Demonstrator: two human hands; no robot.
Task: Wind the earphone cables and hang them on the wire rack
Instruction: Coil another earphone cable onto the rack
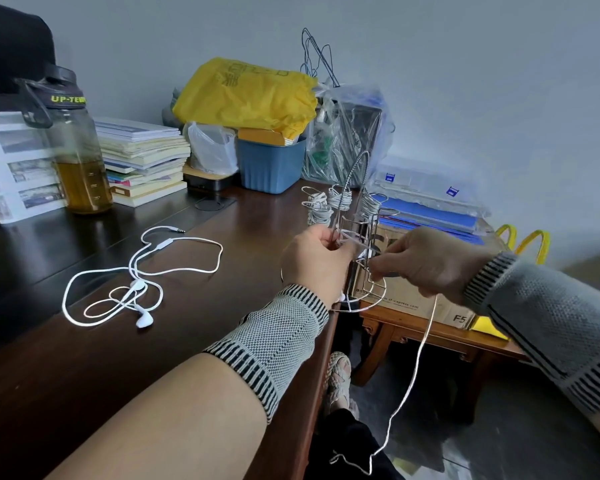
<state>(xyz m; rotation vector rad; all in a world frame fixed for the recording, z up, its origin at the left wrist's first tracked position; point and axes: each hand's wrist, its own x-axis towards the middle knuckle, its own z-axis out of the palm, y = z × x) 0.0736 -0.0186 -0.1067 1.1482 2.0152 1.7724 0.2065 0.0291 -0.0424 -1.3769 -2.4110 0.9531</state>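
While both hands work at the wire rack (357,258) on the desk (84,375) edge, winding is the step in hand. Left hand (317,259): curled, pinching cable at a lower rack arm. Right hand (426,263): fingers pinched on the trailing cable (414,372), which hangs slack toward the floor. Hung already: three wound bundles (321,211) on upper arms. Unwound: one earphone set (136,271), loose on the desk. Next, probably: draw up slack, keep looping evenly.

The curled left hand (317,258) hides the cable it pinches, the thin white earphone cable (418,362) vanishes inside the right hand (426,263), and the round silver wire rack (357,223) is partly covered.
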